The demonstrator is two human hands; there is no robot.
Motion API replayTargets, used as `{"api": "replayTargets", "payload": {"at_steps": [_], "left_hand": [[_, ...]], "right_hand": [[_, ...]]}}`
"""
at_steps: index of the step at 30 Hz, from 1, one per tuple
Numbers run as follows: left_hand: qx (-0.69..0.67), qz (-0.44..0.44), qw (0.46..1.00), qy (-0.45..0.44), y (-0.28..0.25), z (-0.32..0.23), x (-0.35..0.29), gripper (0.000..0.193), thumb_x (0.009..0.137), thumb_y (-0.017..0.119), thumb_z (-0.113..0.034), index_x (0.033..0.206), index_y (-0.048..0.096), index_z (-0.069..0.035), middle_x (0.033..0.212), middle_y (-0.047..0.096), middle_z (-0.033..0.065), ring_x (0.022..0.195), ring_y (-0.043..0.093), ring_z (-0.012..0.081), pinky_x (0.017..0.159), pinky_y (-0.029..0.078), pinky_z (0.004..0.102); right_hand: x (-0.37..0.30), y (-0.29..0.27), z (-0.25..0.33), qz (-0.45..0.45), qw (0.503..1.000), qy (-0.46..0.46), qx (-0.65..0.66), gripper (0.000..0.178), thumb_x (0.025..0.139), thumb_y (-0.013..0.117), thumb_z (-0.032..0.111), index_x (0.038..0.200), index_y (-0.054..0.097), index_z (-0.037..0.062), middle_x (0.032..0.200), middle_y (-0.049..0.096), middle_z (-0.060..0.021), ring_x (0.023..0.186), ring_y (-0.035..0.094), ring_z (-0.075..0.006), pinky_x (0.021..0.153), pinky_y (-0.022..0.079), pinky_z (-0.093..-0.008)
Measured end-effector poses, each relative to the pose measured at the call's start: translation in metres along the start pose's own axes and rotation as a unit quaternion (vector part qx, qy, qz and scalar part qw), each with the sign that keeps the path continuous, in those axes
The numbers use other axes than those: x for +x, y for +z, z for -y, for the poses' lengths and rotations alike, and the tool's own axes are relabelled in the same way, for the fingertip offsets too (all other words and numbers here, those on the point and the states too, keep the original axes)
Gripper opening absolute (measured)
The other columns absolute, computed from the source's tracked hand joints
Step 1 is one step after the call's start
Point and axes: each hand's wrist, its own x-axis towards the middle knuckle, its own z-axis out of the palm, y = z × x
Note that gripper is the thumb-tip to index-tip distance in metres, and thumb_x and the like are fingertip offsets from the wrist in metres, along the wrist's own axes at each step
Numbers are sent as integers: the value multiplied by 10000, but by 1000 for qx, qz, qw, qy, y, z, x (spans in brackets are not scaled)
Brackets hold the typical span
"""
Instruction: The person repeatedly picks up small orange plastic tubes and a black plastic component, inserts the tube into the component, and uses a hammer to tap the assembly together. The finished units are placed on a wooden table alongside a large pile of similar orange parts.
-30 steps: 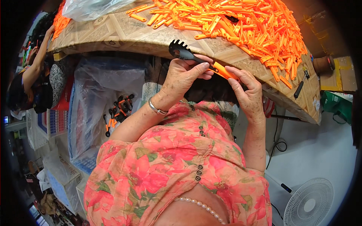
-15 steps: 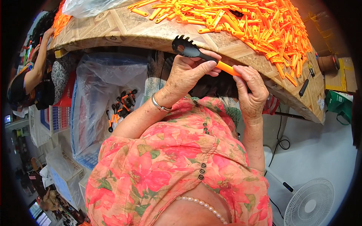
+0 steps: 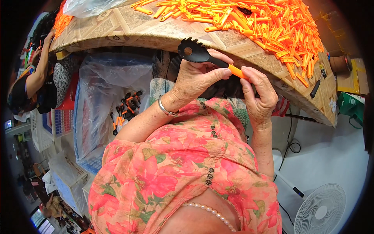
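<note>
My left hand (image 3: 193, 81) pinches the neck of a black pasta server (image 3: 198, 54), its toothed, holed head pointing up to the left. An orange plastic handle (image 3: 236, 71) meets the server's stem end. Whether the stem is inside it or only touching, I cannot tell. My right hand (image 3: 260, 90) grips the handle's far end between thumb and fingers, which hide part of it. Both hands are just off the table's near edge, above my lap.
A large pile of orange handles (image 3: 269, 29) covers the table (image 3: 128, 25). A screwdriver (image 3: 316, 85) lies at its right. Left of me, a plastic-lined blue crate (image 3: 87, 113) contains several black-and-orange utensils (image 3: 128, 105). A white fan (image 3: 320, 212) stands lower right; another person (image 3: 37, 82) sits far left.
The server has shifted slightly right and turned a little, with my left thumb nearer the orange handle. Less of the handle shows between my hands. My right hand has barely moved.
</note>
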Motion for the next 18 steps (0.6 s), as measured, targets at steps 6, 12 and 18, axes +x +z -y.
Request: {"api": "replayTargets", "payload": {"at_steps": [6,12,18], "left_hand": [[61,19,995,82,0,6,2,240,835,759,-25,1066,696,-17,1046,662,55,951,648,117,797,556,237],[83,33,995,55,1,3,1,245,822,756,4,1059,695,-10,1102,648,92,1033,610,162,869,520,269],[99,48,993,47,2,0,0,228,840,742,2,1061,687,-8,1094,648,94,1034,609,157,877,527,282]], "right_hand": [[4,1,3,6,1000,-22,7,259,783,775,26,1037,732,53,995,728,-91,904,695,-234,810,537,-330],[1,-1,1,7,999,-29,-12,272,768,789,34,1033,733,58,976,729,-91,881,696,-236,793,539,-333],[3,-4,12,34,994,75,75,225,814,765,46,1034,719,37,953,724,-94,864,688,-179,768,533,-284]]}}
